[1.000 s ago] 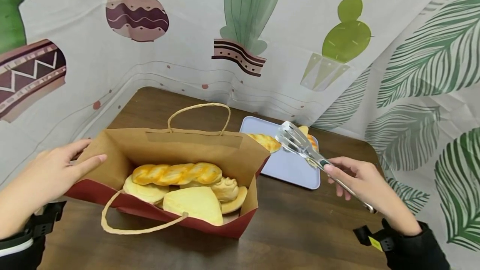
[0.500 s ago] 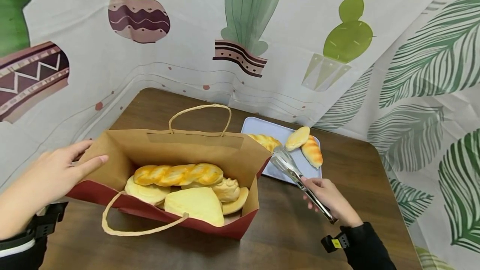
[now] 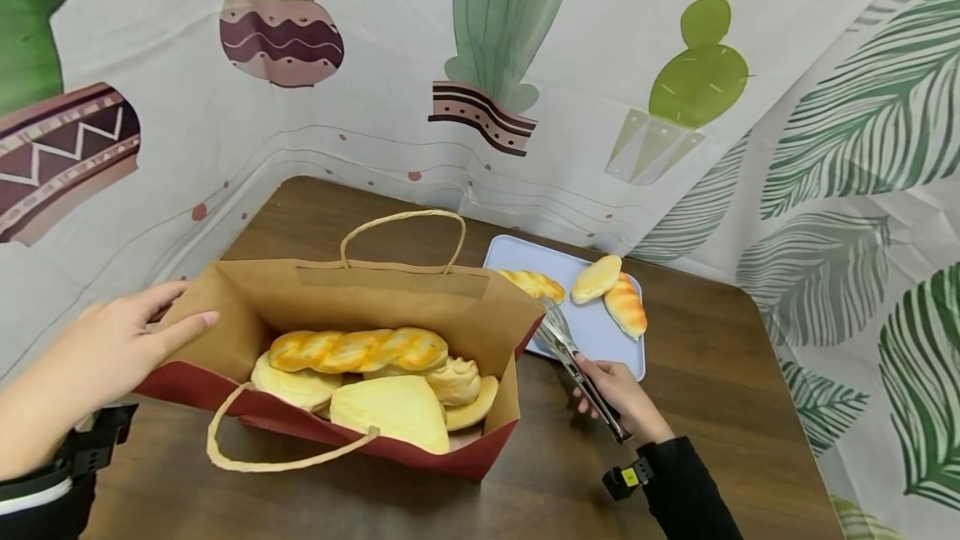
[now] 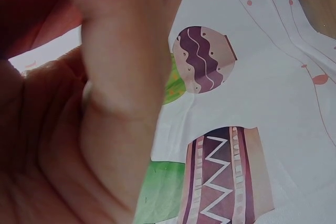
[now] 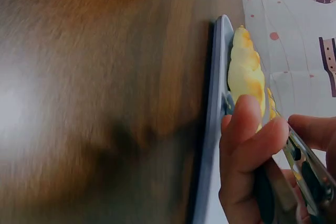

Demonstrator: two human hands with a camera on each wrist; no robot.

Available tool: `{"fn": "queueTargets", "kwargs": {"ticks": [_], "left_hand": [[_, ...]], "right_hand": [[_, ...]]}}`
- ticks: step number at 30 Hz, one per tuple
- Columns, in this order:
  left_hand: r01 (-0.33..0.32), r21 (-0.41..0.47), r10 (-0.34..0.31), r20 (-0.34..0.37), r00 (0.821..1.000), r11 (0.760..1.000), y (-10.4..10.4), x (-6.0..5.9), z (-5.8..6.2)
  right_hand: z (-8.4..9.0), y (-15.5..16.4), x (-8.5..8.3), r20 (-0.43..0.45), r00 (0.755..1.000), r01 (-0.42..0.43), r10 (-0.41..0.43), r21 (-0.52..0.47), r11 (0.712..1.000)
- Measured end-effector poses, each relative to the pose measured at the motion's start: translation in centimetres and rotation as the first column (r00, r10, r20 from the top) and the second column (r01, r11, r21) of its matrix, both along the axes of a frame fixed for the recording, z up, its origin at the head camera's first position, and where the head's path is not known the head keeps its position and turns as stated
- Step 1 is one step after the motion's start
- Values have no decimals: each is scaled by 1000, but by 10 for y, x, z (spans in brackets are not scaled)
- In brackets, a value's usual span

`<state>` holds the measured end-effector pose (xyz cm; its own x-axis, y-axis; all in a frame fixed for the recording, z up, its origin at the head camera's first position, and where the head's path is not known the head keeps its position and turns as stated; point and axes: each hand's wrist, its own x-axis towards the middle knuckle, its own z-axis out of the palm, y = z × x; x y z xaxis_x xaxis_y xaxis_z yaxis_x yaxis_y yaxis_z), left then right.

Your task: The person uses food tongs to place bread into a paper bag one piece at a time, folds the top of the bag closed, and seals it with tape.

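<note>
My left hand (image 3: pixel 120 344) holds the left edge of a red paper bag (image 3: pixel 491 444), its thumb over the brown inner wall. Inside the bag lie a braided bread (image 3: pixel 360 350), a pale triangular bread (image 3: pixel 390 413), a round flat bread (image 3: pixel 296 386) and a knotted bun (image 3: pixel 453 382). With my right hand (image 3: pixel 618 394) I grip metal tongs (image 3: pixel 562 342), whose tips reach the front end of another braided bread (image 3: pixel 534 283) on a pale blue tray (image 3: pixel 611 348). The bag's corner partly hides that bread. The right wrist view shows the bread (image 5: pixel 245 72) beyond my fingers.
An oval roll (image 3: pixel 596 278) and a striped roll (image 3: pixel 625 308) lie at the tray's right. The bag's twisted paper handles (image 3: pixel 405 215) stand up at the back and hang out in front. A cactus-print cloth (image 3: pixel 375 48) rises behind the wooden table (image 3: pixel 697 357).
My right hand has carried the tongs left and down, from over the tray's right side to the braided bread. The two rolls now show fully. My left hand stays on the bag.
</note>
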<state>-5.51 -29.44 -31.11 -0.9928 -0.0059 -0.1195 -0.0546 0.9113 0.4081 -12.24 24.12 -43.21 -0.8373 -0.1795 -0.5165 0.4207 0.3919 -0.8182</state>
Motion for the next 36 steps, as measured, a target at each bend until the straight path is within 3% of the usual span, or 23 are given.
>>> {"fn": "queueTargets", "kwargs": {"ticks": [7, 22, 36], "left_hand": [[1, 4, -1, -10, 1000, 1000, 1, 0, 0], [-7, 21, 7, 3, 1000, 1000, 2, 2, 1], [-7, 22, 6, 15, 1000, 1000, 1, 2, 4]], "right_hand": [[-12, -14, -11, -6, 995, 97, -97, 1, 995], [-17, -18, -29, -39, 983, 180, -178, 84, 980], [18, 5, -22, -170, 968, 212, -185, 154, 965]]}}
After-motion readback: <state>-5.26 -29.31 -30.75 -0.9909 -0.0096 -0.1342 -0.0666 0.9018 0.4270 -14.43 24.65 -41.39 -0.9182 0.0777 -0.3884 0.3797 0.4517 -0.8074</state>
